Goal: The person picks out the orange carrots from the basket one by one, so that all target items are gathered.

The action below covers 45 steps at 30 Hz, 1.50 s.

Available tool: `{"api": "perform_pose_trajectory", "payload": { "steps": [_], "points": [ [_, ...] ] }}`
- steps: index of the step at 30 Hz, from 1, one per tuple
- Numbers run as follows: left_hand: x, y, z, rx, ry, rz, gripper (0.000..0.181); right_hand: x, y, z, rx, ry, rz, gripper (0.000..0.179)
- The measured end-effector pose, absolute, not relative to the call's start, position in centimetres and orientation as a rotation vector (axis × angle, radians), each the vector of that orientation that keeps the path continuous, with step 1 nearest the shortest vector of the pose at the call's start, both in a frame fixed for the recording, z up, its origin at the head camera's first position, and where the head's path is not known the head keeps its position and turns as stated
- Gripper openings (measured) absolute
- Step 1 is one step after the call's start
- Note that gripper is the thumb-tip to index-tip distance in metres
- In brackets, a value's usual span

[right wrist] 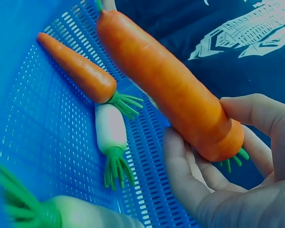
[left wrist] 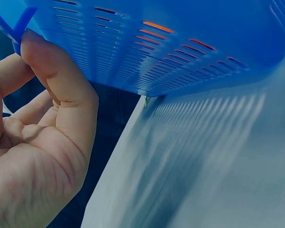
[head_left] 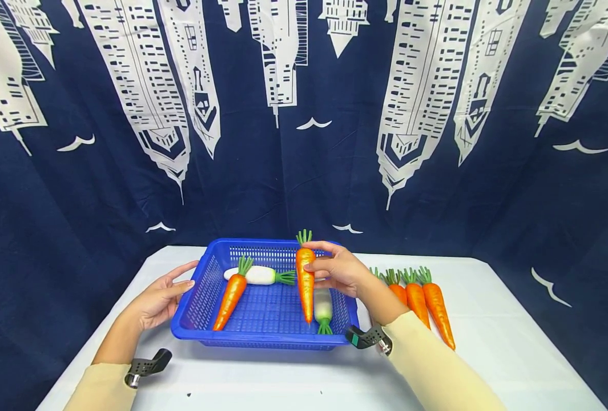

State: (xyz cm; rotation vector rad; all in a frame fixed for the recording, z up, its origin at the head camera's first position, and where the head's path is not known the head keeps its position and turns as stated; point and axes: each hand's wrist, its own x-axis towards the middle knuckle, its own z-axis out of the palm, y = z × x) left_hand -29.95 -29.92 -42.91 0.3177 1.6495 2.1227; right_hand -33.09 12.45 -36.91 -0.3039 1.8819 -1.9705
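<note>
My right hand (head_left: 337,269) holds a carrot (head_left: 305,279) over the right part of a blue basket (head_left: 262,339). Its thumb and fingers pinch the thick end near the green stalks, and the thin tip points down in the head view. Inside the basket another carrot (head_left: 230,302) lies at the left, overlapping a white radish (head_left: 260,275) with a green top. A second white radish (head_left: 323,305) lies at the right, partly hidden by the hand and carrot. On the left side, my left hand (head_left: 160,299) pinches the basket's rim (left wrist: 26,28) between thumb and fingers.
Several more carrots (head_left: 437,311) lie side by side on the white table (head_left: 494,365), right of the basket, partly covered by the right forearm. Behind the table hangs a dark blue cloth (head_left: 283,188) with white building prints.
</note>
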Motion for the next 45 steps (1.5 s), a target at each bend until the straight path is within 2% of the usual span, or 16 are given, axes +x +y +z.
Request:
{"api": "perform_pose_trajectory", "payload": {
  "steps": [6, 45],
  "points": [
    [-29.9, -29.9, -42.8, 0.308, 1.653, 2.125, 0.063, -32.5, 13.6, -37.0, -0.298, 1.87, -2.018, 0.057],
    [-30.0, -29.9, -42.9, 0.283, 1.667, 2.127, 0.067, -29.6, 20.4, -37.6, -0.143, 1.995, -2.072, 0.058]
  ]
}}
